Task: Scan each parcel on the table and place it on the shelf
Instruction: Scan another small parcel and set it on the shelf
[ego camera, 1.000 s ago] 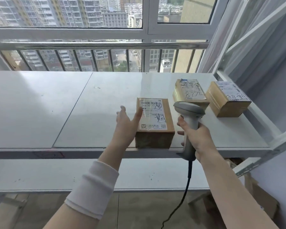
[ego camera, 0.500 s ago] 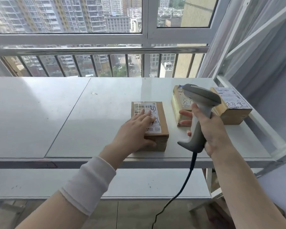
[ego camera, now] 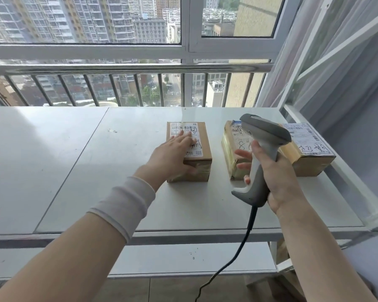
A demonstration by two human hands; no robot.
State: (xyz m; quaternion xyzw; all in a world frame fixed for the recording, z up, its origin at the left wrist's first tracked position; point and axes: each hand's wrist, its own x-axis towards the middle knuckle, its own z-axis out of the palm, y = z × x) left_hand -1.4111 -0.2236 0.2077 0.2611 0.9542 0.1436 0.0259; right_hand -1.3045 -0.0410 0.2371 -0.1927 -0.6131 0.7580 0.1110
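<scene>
Step in hand: I judge it is the scanning of the middle parcel; it is not yet lifted.
Left hand: the left hand [ego camera: 175, 154] rests on top of the brown cardboard parcel [ego camera: 205, 139]. The fingers lie straight over the white paper label [ego camera: 195, 147] and the thumb lies at the near upper edge, so the hand is open and presses rather than grips.
Right hand: the right hand [ego camera: 276, 177] is closed around the handle of the grey handheld barcode scanner [ego camera: 265, 134], and a black cable [ego camera: 244, 236] hangs below it.
Parcel place: it lies flat on the white table [ego camera: 96, 171], left of a tape-wrapped cardboard parcel [ego camera: 228, 147] and apart from it. A third brown parcel [ego camera: 310, 163] lies further right.
Parcel direction: the long axis runs from the person toward the window. The label faces up, with its barcode at the far end and a small square code at the near right corner.
Scanner direction: it is held upright above the tape-wrapped parcel, and its nose points left and away, not down at the label.
How to do it well: draw the fingertips back from the barcode, keep the parcel steady, then tilt the nose down onto the far end of the label.
Shelf: the white metal frame [ego camera: 347, 40] at the right is probably the shelf.
</scene>
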